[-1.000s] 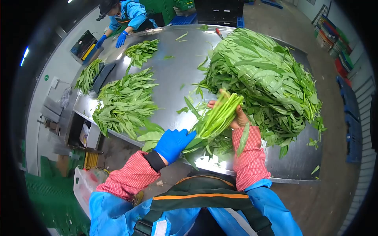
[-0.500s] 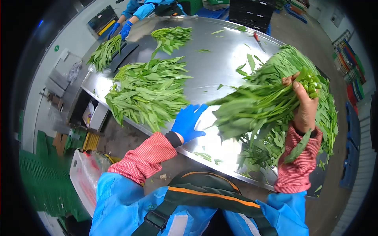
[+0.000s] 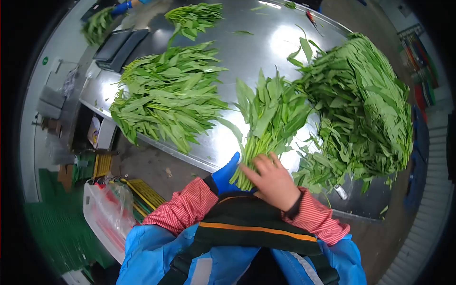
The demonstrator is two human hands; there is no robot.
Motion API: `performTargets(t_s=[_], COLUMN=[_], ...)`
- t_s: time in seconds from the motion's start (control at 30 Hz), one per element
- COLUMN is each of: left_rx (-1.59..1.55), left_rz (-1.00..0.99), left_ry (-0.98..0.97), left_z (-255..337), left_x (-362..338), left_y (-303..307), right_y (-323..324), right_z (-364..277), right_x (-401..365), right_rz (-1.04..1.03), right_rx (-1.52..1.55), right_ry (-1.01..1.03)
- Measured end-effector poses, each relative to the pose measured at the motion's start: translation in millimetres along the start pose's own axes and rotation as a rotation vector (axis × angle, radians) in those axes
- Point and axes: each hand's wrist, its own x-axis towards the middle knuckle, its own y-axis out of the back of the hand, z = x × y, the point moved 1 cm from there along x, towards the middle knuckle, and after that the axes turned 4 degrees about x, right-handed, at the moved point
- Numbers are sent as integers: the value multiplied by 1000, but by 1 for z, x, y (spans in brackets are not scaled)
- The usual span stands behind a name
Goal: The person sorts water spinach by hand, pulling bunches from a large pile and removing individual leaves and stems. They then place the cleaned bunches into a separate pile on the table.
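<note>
A bunch of leafy greens (image 3: 270, 114) stands close to my body at the near table edge, leaves pointing away and stems toward me. My left hand (image 3: 226, 175), in a blue glove, is closed around the stems from the left, its fingers partly hidden. My bare right hand (image 3: 273, 180) lies over the stems from the right, thumb and fingers spread apart across them. To the right is a large heap of greens (image 3: 365, 104). Another pile of greens (image 3: 166, 97) lies to the left, with a smaller bunch (image 3: 194, 16) beyond it.
The metal table (image 3: 247, 45) carries a red-handled tool (image 3: 311, 18) at the far right and loose leaves. At the far left, a co-worker's blue-gloved hand (image 3: 121, 7) holds greens (image 3: 97, 26) by a dark device (image 3: 121, 47). A white crate (image 3: 102, 223) is below left.
My right hand has brought the bunch from the right heap to the near edge and turned it leaves-away. My left hand has come to its stems. The view has shifted; the co-worker's greens are lifted.
</note>
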Motion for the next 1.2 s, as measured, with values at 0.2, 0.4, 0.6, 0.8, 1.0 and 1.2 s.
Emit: performTargets(t_s=[0.2,0.4,0.6,0.8,1.0,1.2], left_rx=[29,206,17,196,299,396], left_rz=[-218,-120,-16,-29,206,67], left_ry=[146,27,103,9,-294,-198], left_z=[-16,-25,-21,-35,-2,-43], left_x=[28,20,7,23,-15,24], left_y=[18,-15,-7,-12,-19,-14], right_y=[-36,-66,-73,-78,7,-56], right_z=[37,23,36,27,33,16], right_x=[-68,-69,-106,-79,-104,-68], right_rz=[70,478,411,268,841,403], right_rx=[830,1407,2195,1767,1124,1614], right_ry=[-849,-955,-1089,-986,-897,-1043])
